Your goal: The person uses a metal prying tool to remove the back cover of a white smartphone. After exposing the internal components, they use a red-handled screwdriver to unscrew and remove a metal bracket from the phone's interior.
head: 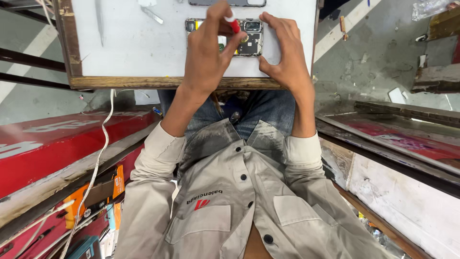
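Two hands work over an opened phone at the top middle of the frame, and I'll go across from the left edge. At the far left, a red metal panel (pixel 57 144) slants across the middle of the frame, with a white cable (pixel 98 163) trailing down over it towards the lower left corner, where an orange packet (pixel 96 194) lies among other clutter. Above that, in the upper left, the white-topped bench (pixel 129 52) with its worn wooden edge carries a pair of metal tweezers (pixel 152 15) and a thin metal tool (pixel 99 21) lying apart from the phone.

Next comes the left hand (pixel 208 57), just left of centre at the top. Its thumb and fingers are pinched shut round a small red-and-white screwdriver (pixel 233 23), whose tip is down on the opened phone (pixel 251 41). The phone lies flat on the bench with its back off, circuit board and camera block showing. Another dark phone (pixel 227 3) lies at the very top edge, just beyond it.

Right of the phone, the right hand (pixel 285 52) is spread, fingertips pressing on the phone's right end and the thumb against its near edge, steadying it rather than closing round it. The two hands are close together but not touching.

Below them, filling the lower middle, is the person's grey buttoned jacket (pixel 239 201) over blue jeans. At the right, a grey concrete floor (pixel 383 52) with a white painted stripe sits above more red and white boards (pixel 407 144).
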`<state>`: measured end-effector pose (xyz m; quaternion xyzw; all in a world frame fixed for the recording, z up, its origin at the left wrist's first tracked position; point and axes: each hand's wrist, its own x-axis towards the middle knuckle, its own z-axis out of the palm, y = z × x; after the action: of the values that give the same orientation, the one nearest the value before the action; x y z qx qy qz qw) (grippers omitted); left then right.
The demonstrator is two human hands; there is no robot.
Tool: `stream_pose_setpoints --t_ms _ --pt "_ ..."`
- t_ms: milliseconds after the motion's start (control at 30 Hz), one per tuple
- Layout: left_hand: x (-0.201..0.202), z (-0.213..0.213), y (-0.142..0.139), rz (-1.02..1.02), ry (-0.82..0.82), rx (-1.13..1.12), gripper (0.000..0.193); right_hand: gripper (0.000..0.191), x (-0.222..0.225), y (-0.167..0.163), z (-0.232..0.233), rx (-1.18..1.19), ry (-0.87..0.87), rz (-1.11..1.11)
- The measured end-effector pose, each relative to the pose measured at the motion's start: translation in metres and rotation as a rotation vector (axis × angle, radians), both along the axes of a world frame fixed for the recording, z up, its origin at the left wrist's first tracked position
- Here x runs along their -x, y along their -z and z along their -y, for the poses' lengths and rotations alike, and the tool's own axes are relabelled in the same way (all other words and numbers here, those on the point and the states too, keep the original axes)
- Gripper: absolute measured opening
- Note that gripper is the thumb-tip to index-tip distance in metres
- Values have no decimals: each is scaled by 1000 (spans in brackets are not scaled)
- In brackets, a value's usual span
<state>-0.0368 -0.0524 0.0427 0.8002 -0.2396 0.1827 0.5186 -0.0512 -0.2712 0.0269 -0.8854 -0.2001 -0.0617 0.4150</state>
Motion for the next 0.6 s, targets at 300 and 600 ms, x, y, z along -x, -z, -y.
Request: stream_pose_setpoints --t_ms 300,600 --pt "-18 7 11 31 -131 40 36 75 0 -4 -1 49 -30 61" --pt "-27 4 10 13 -85 22 29 80 0 -2 -1 22 -9 17"
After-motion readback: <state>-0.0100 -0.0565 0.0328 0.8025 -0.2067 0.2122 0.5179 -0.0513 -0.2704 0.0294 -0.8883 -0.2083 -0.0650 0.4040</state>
